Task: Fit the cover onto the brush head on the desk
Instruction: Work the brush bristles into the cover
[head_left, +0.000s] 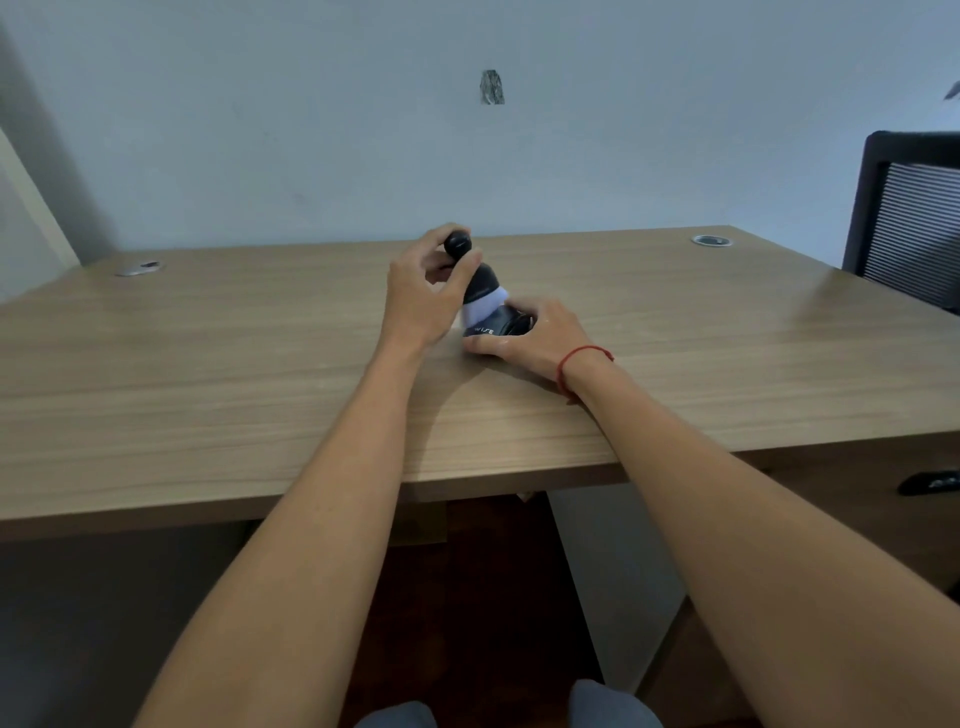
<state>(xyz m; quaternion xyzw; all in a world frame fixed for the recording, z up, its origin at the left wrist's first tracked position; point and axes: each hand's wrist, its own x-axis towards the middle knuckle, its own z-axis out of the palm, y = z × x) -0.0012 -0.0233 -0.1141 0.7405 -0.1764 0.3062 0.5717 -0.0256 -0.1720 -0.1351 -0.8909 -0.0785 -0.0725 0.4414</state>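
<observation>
Your left hand (415, 291) is raised just above the pale wood-grain worktop (208, 374), its fingers (441, 236) curled around the round black knob handle of the black brush with white bristles (480, 280). You hold the brush tilted, the knob up and away from you and the bristles (485, 306) pointing down towards your right. Your right hand (540, 338) rests on the worktop, thumb and fingers closed around the dark glossy cover with white lettering (493, 325), which lies low on the surface just right of your left palm. The white bristles meet the open mouth of the cover, and part of them still shows between the brush body and the cover's rim, so the cover is not fully on. How far the bristles reach inside the cover cannot be told. A thin red string bracelet (576, 364) circles your right wrist. Both forearms stretch out from the near edge of the worktop, and the brush and cover sit near the middle of the surface. A round metal cable grommet (711, 240) lies at the far right corner of the worktop and another silver grommet (140, 267) at the far left. A black mesh-backed chair (909, 218) stands beyond the right end, against the plain light wall (311, 130).
</observation>
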